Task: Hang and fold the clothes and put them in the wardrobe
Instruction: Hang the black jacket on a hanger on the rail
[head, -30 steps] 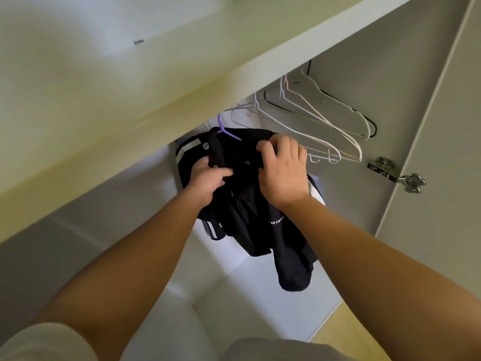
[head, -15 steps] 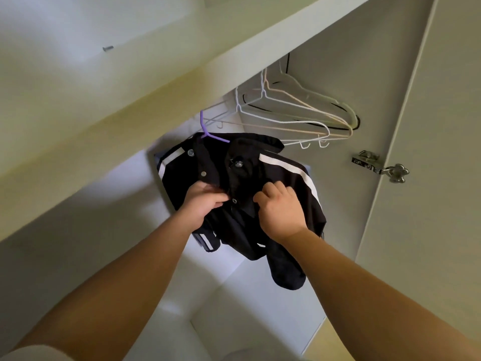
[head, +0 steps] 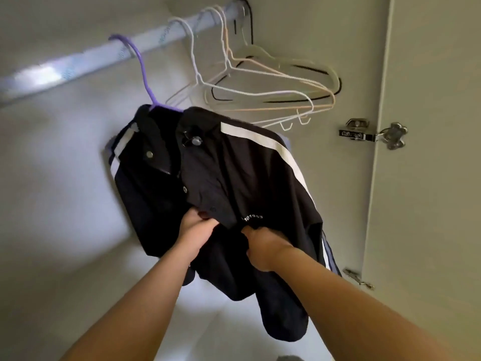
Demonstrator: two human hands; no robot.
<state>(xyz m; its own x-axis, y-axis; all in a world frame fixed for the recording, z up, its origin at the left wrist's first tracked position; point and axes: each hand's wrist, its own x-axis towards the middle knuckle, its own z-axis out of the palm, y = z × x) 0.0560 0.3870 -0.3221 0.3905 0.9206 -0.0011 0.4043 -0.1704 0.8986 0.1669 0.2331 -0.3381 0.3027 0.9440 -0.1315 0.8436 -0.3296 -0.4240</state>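
The black jacket hangs by its purple hanger on the rail; left hand and right hand each pinch a front edge, probably to fasten it.

Left grip pinching, right grip clenched
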